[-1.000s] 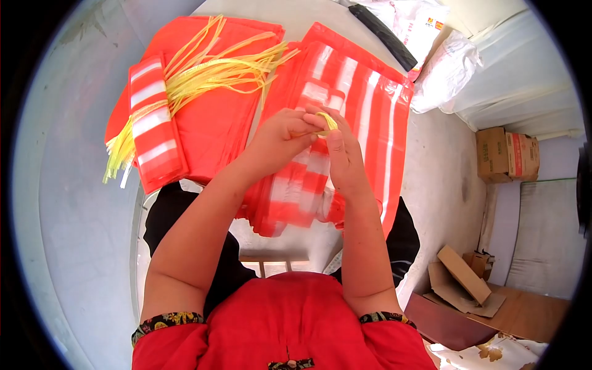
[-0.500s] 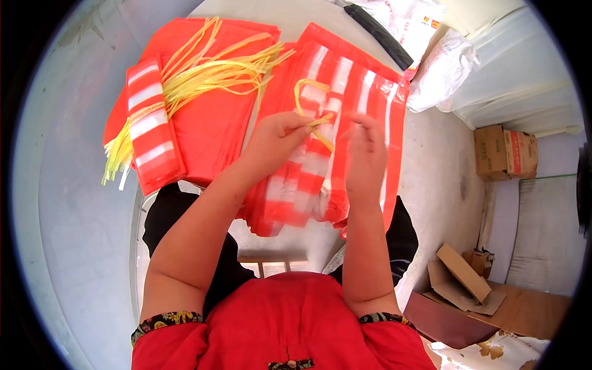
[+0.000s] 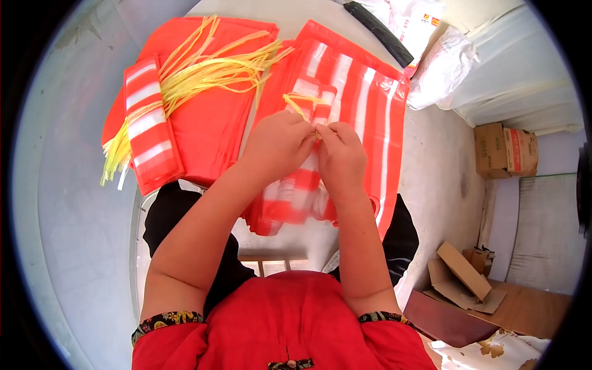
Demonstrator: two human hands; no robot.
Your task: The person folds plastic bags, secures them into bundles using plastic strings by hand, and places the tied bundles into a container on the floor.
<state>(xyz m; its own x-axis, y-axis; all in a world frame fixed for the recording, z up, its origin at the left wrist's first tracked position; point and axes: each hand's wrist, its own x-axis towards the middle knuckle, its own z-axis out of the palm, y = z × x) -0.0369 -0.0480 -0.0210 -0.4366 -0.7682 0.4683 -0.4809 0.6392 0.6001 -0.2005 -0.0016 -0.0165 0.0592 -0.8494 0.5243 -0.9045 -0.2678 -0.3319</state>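
Observation:
My left hand (image 3: pixel 280 145) and my right hand (image 3: pixel 340 157) meet over a folded bundle of red-and-white striped plastic bags (image 3: pixel 301 182). Fingers of both are closed in a pinch at a thin yellow plastic strip (image 3: pixel 296 106), whose loop shows above my left hand, across the bundle's upper part. The fingertips hide the strip's ends and any knot. Beneath lies a wider stack of striped plastic bags (image 3: pixel 385 117), flat on the table.
To the left is a red stack (image 3: pixel 213 139) with a bunch of loose yellow strips (image 3: pixel 216 83) and another folded striped bundle (image 3: pixel 148 126) on it. A black roll (image 3: pixel 379 34) and white sacks (image 3: pixel 447 68) lie at the back right. Cardboard boxes (image 3: pixel 493 151) stand farther right.
My right hand, blurred and apart before, has moved left and down to meet my left hand at the strip. The strip's loop has shifted slightly left and lower.

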